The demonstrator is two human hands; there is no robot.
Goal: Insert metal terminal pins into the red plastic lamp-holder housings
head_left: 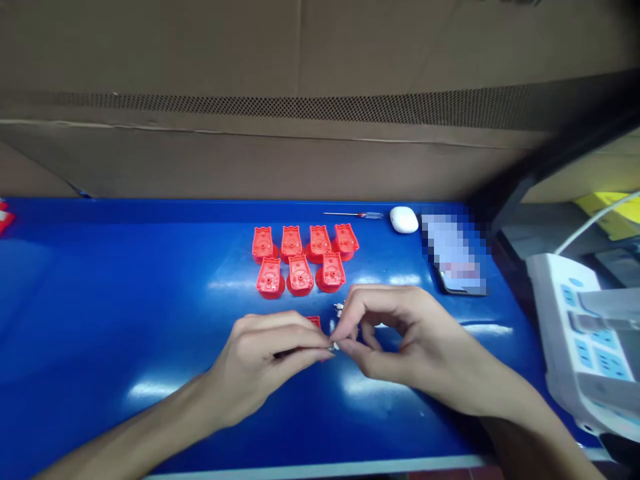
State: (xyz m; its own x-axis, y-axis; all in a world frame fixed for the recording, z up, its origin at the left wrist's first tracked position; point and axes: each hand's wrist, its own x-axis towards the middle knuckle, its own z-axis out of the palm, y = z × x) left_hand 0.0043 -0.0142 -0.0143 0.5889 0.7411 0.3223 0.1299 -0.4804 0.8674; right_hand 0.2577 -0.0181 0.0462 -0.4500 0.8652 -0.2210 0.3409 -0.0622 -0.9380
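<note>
Above the blue table (210,347), my left hand (270,347) and my right hand (395,330) meet fingertip to fingertip. Both pinch around a small whitish part (335,347), mostly covered by the fingers. A red piece (314,321) shows partly behind my left fingers; whether that hand touches it is unclear. Small white parts (339,308) lie just beyond my right fingertips. Farther back stand several red plastic housings (300,275) in two rows, their open faces up.
At the back are a screwdriver (369,215), a white rounded case (404,220) and a phone (455,257) with a blurred screen. A white device with blue buttons (583,327) stands at the right. Brown cardboard (250,163) lines the back.
</note>
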